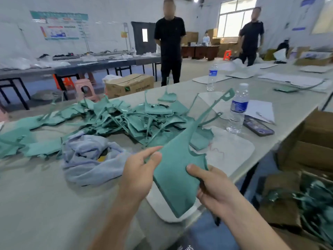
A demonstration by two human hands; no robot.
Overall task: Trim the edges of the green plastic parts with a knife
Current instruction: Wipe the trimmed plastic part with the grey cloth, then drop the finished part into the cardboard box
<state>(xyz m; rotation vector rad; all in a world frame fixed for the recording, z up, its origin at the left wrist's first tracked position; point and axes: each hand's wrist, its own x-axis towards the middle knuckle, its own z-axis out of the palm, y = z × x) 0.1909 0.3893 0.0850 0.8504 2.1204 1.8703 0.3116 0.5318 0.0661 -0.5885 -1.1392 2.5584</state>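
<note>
I hold one green plastic part (175, 170) above the table's near edge, tilted, with a thin arm running up to the right. My left hand (140, 172) pinches its upper left edge between thumb and fingers. My right hand (214, 188) grips its right edge, thumb on top. A dark thin thing pokes out below my right hand; I cannot tell whether it is the knife. A pile of green plastic parts and trimmings (126, 120) covers the table behind.
A crumpled pale blue cloth (86, 159) lies left of my hands, a white cutting board (232, 150) under the part. Two water bottles (237, 109), a phone (258, 126) and paper sit at right. Cardboard boxes (313, 141) stand off the table's right edge. Two people stand beyond.
</note>
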